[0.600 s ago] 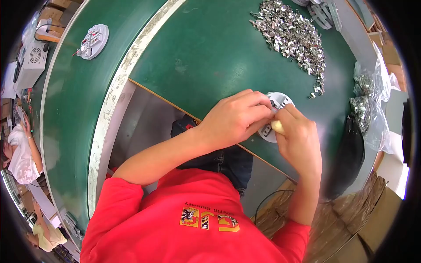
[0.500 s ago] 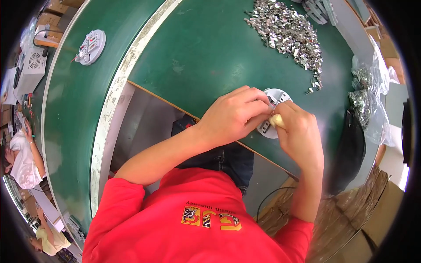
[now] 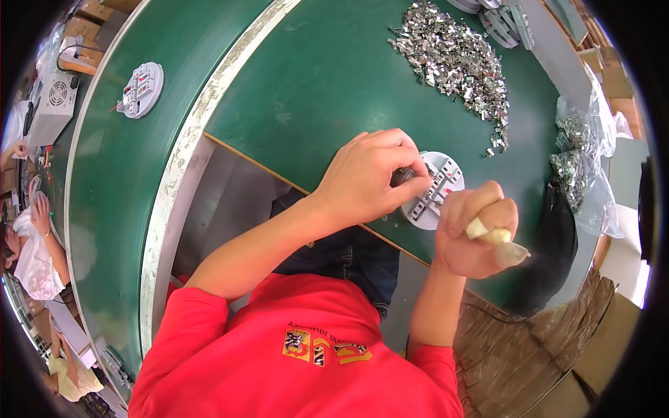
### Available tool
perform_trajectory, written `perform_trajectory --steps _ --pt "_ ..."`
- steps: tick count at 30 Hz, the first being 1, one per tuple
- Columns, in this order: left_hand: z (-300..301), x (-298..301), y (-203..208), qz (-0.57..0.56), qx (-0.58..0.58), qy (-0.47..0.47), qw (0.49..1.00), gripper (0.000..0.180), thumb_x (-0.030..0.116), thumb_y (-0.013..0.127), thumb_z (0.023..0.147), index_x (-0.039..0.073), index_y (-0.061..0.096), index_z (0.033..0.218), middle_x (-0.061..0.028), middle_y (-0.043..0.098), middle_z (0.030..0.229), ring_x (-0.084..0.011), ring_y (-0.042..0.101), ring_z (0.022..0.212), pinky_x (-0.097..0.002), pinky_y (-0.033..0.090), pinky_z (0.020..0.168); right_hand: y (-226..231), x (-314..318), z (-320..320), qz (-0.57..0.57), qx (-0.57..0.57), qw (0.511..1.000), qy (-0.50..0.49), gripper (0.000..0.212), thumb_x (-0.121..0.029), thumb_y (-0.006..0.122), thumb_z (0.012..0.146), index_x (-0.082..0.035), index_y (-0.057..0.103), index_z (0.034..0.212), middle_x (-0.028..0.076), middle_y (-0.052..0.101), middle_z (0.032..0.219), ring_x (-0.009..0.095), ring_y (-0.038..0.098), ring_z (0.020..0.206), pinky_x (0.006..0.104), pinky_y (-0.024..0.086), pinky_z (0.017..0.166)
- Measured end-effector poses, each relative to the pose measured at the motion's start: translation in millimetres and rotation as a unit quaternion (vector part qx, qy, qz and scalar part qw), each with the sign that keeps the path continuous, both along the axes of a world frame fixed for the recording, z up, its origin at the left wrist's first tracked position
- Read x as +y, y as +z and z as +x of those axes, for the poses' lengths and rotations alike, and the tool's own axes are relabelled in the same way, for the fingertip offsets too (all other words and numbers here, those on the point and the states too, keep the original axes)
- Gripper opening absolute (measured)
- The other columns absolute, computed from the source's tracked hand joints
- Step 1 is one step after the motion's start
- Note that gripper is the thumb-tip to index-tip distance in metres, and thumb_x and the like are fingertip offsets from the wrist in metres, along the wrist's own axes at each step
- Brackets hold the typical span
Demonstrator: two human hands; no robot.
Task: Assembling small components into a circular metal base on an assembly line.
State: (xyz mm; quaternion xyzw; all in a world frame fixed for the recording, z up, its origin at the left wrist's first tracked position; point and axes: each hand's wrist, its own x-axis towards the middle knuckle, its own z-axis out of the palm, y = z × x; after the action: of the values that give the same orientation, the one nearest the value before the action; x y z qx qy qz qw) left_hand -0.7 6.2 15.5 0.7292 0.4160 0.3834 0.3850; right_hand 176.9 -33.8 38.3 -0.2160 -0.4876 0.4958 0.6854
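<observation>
A round pale-grey plastic base (image 3: 446, 174) with rows of slots and a small red part lies on the green table near its front edge. My left hand (image 3: 376, 174) reaches over its left side, thumb and forefinger closed together at the slots. Something dark grey shows between these fingers, too covered to name. To the right of the base my right hand (image 3: 477, 230) is raised, its fingers curled in. Pale yellowish finger cots (image 3: 512, 254) cover some of its fingertips. Whether anything small is in that hand is hidden.
A heap of small metal clips (image 3: 453, 59) spreads at the far right, grey plastic parts (image 3: 502, 28) behind it. Clear bags of metal pieces (image 3: 571, 167) hang by the right edge. Another round base (image 3: 141, 90) lies left beyond the white rail (image 3: 188, 146). Other people work far left.
My right hand has pulled back from the base toward me and to the right, fingers curled. More of the base now shows. My left hand stays at it, moved only slightly.
</observation>
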Motion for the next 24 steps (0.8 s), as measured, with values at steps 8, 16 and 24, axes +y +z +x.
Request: perform_trajectory --steps 8,16,24 --pt "4.4 5.6 1.2 -0.007 0.013 0.012 1.0 0.015 0.022 0.085 0.082 0.01 0.076 0.086 -0.0031 0.068 0.091 -0.023 0.066 0.086 -0.0374 0.051 0.082 -12.1 14.0 1.4 0.051 -0.055 0.997 -0.006 0.064 -0.063 0.049 0.105 -0.004 0.048 0.08 0.008 0.047 0.072 0.012 0.039 0.049 0.0273 0.032 0.045" --pt "5.2 4.3 -2.1 -0.04 0.017 0.015 0.999 0.016 0.021 0.084 0.08 0.01 0.072 0.083 -0.0033 0.065 0.09 -0.0232 0.065 0.085 -0.0373 0.049 0.081 -24.2 15.1 -4.3 0.076 -0.016 0.997 -0.011 0.069 -0.069 0.046 0.104 -0.004 0.047 0.081 0.008 0.048 0.072 0.011 0.04 0.048 0.0268 0.033 0.044" --pt "-3.9 -3.3 -3.4 -0.059 0.02 0.007 0.998 0.018 0.022 0.083 0.08 0.009 0.07 0.084 -0.0039 0.065 0.09 -0.0229 0.065 0.082 -0.0374 0.048 0.082 -32.7 10.8 -12.9 0.078 -0.029 0.997 -0.002 0.072 -0.073 0.045 0.102 -0.004 0.045 0.082 0.008 0.047 0.072 0.011 0.039 0.049 0.0271 0.033 0.045"
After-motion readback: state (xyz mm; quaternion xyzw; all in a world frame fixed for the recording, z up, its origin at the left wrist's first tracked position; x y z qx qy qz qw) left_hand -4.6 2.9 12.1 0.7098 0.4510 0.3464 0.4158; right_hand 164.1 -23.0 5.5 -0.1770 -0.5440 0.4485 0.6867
